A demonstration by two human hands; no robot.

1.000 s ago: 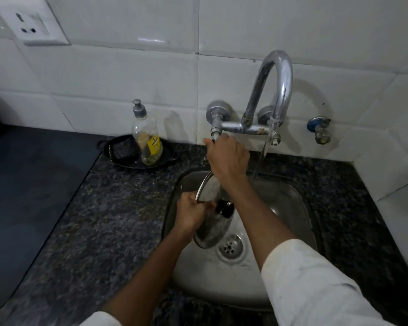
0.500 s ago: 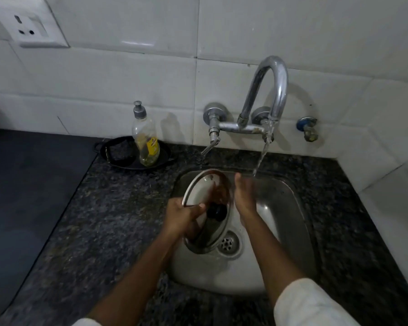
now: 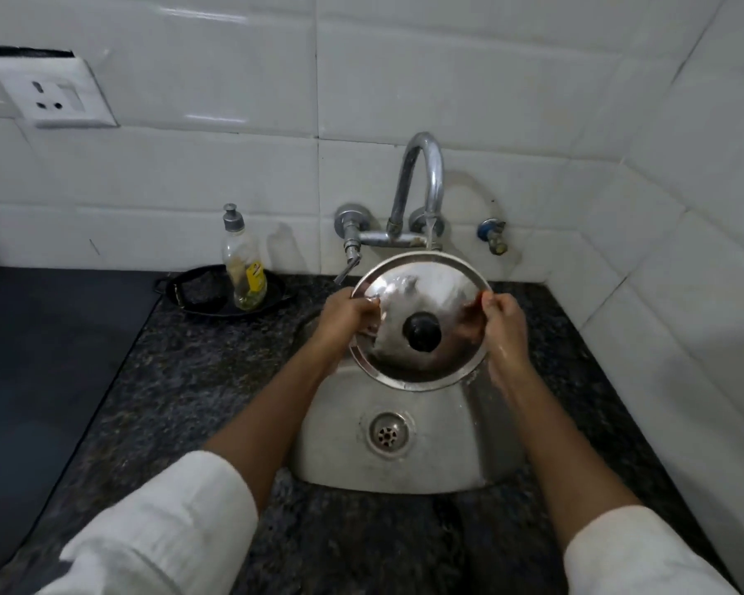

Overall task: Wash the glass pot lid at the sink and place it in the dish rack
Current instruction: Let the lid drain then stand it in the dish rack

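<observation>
Both hands grip lid by opposite rim edges: left hand, right hand. Lid held tilted over sink, knob facing cam, far rim under tap stream, prob. for rinse & runoff. Rack not in view.

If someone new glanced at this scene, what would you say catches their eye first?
First, the glass pot lid with its black knob, held over the steel sink by the left hand and right hand at opposite rims. Next, the curved chrome tap on the white tiled wall just behind it, running water onto the lid. Left of the sink, a soap bottle stands in a black tray.
</observation>
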